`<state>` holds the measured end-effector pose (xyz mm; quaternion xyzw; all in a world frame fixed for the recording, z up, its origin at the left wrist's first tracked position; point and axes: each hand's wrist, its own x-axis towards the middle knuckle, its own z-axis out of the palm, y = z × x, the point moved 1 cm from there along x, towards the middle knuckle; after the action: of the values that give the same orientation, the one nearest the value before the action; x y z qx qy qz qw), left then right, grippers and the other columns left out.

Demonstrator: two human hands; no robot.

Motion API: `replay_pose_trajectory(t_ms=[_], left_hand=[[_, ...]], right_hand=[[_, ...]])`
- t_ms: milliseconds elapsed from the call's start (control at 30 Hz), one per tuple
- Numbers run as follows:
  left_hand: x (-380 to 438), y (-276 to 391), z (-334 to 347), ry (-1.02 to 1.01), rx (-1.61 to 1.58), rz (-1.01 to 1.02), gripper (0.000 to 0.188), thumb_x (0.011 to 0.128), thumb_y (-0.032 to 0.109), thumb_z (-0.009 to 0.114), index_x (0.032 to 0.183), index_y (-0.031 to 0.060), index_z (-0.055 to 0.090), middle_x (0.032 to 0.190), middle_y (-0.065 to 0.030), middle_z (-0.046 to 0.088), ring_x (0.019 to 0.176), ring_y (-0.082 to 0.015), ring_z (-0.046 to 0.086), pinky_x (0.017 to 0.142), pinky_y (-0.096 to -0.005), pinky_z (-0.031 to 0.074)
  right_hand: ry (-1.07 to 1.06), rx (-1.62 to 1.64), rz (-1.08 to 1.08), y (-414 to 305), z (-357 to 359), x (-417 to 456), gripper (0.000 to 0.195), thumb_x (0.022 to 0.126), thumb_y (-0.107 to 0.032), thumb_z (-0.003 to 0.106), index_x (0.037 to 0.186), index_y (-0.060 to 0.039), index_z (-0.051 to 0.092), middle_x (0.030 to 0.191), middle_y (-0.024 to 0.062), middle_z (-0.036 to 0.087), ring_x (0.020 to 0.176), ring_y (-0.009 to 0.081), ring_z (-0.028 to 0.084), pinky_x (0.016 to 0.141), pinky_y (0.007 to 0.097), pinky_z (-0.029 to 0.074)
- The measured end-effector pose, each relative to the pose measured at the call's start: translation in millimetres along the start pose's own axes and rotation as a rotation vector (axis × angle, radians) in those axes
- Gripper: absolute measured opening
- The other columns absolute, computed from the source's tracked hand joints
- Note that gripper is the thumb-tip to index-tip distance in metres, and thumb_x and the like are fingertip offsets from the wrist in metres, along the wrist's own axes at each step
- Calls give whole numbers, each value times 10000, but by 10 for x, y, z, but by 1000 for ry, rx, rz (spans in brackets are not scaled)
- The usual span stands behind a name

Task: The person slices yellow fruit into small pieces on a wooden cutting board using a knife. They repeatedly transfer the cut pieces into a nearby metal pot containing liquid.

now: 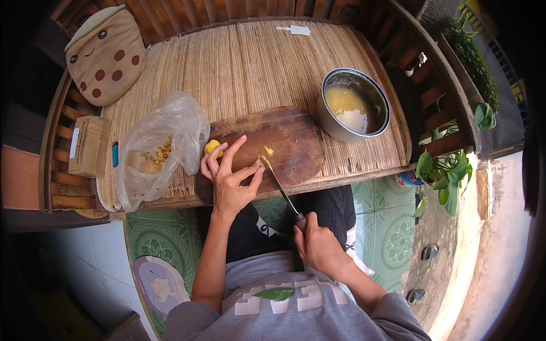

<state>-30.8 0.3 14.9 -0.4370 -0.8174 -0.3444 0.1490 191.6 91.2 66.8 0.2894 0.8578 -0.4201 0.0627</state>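
My right hand [320,245] grips the dark handle of a knife [281,187], whose blade points up and left over a wooden cutting board [294,132]. Yellow residue clings near the blade's tip, where the thumb and forefinger of my left hand [234,183] meet at the tip. Whether they pinch something there is too small to tell. The other fingers of my left hand are spread beside a peeled yellow piece [212,147] at the board's left end, partly hidden by them. A small yellow scrap [268,150] lies on the board.
Left of the board lies a clear plastic bag [183,123] holding yellow pieces. A metal pot [356,136] with cloudy liquid and yellow contents stands right. Further left are a blue lighter [115,154], a cardboard box [91,147] and a cushion [106,64]. Wooden slatted rails [448,85] edge the mat-covered bench.
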Motion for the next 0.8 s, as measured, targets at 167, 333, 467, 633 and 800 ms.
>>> replay_pose_trajectory(t_ms=[167,333,467,633,800], left_hand=[[-6,-2,-1,2,4,-5,108,752,249,855,855,217,854,1449,34,613,1352,-287,422,1166,-499,184],[-2,4,9,2,-4,-13,106,739,230,869,843,216,858,1446,28,620,1340,-290,430,1183,-487,162],[1,9,2,1,-4,-13,102,740,227,867,841,212,857,1451,28,616,1345,-291,426,1185,-488,160],[-9,-7,4,-7,-6,-12,118,740,237,857,856,214,855,1459,28,608,1362,-286,413,1170,-506,174],[-4,5,0,-12,6,-14,116,734,228,853,849,211,854,1459,29,609,1364,-287,412,1171,-512,174]], right_hand=[[28,28,-6,-44,-44,44,283,1035,-177,566,1022,53,402,631,341,597,623,547,632,538,591,505],[16,39,-9,-84,-51,20,280,1036,-181,567,1020,50,409,624,334,600,617,546,632,537,586,506],[9,25,-2,-111,-68,24,282,1037,-188,565,1019,48,413,620,336,599,617,545,634,539,589,510],[-3,-61,15,-159,-82,21,290,1044,-218,544,1025,38,409,637,322,620,630,532,654,550,586,539],[-24,-202,45,-241,-97,31,284,1052,-240,521,1014,19,411,657,277,657,623,480,693,513,532,579]])
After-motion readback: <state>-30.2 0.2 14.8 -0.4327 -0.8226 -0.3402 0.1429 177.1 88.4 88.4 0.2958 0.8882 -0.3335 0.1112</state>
